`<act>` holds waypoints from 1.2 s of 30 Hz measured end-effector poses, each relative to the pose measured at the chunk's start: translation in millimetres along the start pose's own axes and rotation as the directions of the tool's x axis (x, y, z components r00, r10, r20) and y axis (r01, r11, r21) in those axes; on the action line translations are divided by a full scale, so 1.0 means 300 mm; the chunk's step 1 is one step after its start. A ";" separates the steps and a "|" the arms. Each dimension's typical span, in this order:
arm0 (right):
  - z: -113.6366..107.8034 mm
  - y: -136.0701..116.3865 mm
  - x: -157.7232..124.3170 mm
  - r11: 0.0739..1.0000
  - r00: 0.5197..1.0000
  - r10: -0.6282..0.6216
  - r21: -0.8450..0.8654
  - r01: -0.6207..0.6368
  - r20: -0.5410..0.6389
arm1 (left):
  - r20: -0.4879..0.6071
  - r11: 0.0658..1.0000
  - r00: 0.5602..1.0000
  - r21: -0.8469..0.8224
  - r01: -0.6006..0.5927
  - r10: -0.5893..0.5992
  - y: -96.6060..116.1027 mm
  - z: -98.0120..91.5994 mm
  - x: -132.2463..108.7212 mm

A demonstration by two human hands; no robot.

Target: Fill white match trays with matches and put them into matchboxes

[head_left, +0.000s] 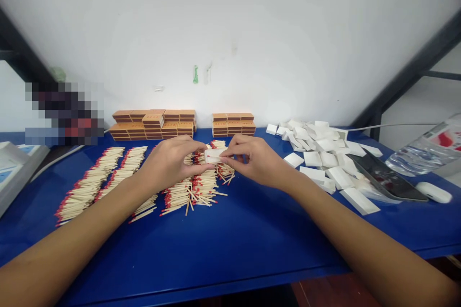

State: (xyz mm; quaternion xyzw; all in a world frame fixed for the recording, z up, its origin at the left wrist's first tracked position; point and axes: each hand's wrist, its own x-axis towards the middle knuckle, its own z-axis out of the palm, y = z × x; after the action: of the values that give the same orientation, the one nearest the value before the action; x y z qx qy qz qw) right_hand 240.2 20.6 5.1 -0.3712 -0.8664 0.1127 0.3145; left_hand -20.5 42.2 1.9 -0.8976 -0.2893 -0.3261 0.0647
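My left hand [173, 160] and my right hand [252, 158] meet over the middle of the blue table [234, 235]. Both are closed on a small white matchbox tray [215, 155] held between their fingertips, with red-tipped matches showing in it. Directly under the hands lies a heap of red-tipped matches [196, 187]. Longer rows of matches [97, 180] stretch to the left of my left forearm.
Stacks of brown matchboxes [154, 124] and a second stack [233, 124] stand along the white wall. A pile of white empty trays [324, 153] lies at the right, beside a phone [387, 175], a white earbud case [434, 193] and a plastic bottle [428, 151]. A grey device [14, 168] sits at the left edge.
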 end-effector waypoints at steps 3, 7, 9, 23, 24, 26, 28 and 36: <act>-0.003 -0.003 -0.002 1.000 1.000 -0.017 -0.025 0.017 -0.019 | -0.013 0.999 0.999 0.024 -0.034 0.035 -0.003 0.002 0.001; -0.005 -0.005 0.001 0.999 0.999 -0.028 -0.023 0.027 -0.034 | -0.032 0.997 0.996 0.013 -0.081 0.081 -0.006 0.003 0.002; -0.004 -0.007 0.002 1.000 0.999 -0.021 -0.019 0.021 -0.026 | -0.045 0.994 0.993 0.012 -0.108 0.109 -0.008 0.001 0.002; -0.051 0.001 0.005 0.991 0.995 0.083 -0.096 -0.088 -0.051 | -0.099 0.992 0.994 0.123 -0.026 0.038 -0.029 0.005 0.002; -0.053 0.005 0.005 0.986 0.994 0.108 -0.127 -0.109 -0.012 | -0.111 0.992 0.993 0.127 -0.020 0.034 -0.034 0.004 0.001; -0.048 0.014 0.003 0.974 0.985 0.156 -0.180 -0.140 0.080 | -0.131 0.990 0.990 0.139 -0.025 0.043 -0.042 0.002 -0.001; -0.035 0.022 0.000 0.965 0.970 0.191 -0.208 -0.159 0.149 | -0.134 0.987 0.989 0.155 -0.039 0.060 -0.046 0.000 -0.001; -0.007 0.020 -0.004 0.972 0.960 0.184 -0.186 -0.146 0.212 | -0.109 0.978 0.987 0.185 -0.096 0.117 -0.024 -0.002 0.005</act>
State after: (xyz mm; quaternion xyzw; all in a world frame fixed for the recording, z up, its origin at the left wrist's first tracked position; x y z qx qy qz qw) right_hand 245.5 23.8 3.6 -0.4522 -0.8690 0.1069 0.1699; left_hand -23.9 48.5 2.8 -0.8813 -0.2644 -0.3481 0.1797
